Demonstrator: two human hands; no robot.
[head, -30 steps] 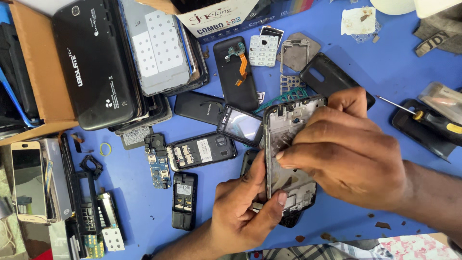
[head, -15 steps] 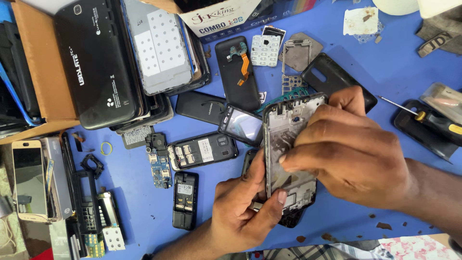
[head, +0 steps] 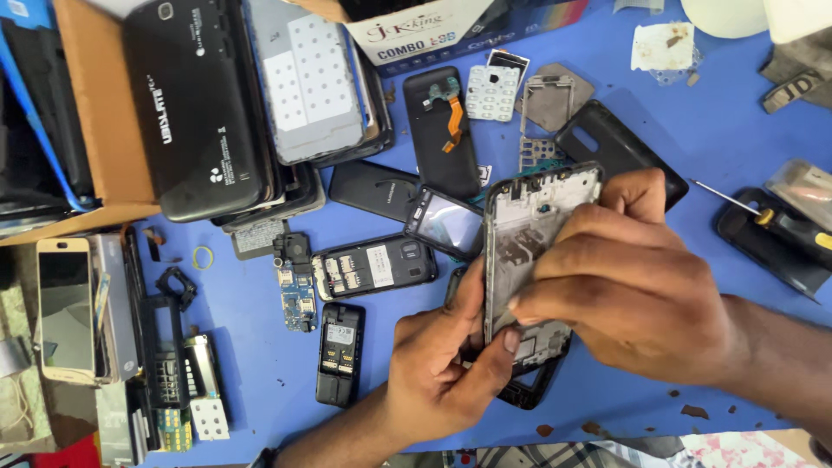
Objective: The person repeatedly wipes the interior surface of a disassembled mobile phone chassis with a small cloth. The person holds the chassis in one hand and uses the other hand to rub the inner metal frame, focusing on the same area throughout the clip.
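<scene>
1. Phone frame (head: 533,251): a stripped smartphone mid-frame, silver-grey metal with a black rim, its inner side facing up, showing cut-outs, ribs and small fittings. Long axis runs nearly upright in view, top end leaning slightly right. Held above the blue mat (head: 711,130), clear of it. Its lower end overlaps a second black frame (head: 529,390) lying beneath. Its upper left edge sits just beside a small screen module (head: 446,224).
2. Grip: the left hand (head: 442,373) clasps the frame's lower left edge, thumb pressed on its face; the right hand (head: 633,277) covers its right side, fingertips on the middle.
</scene>
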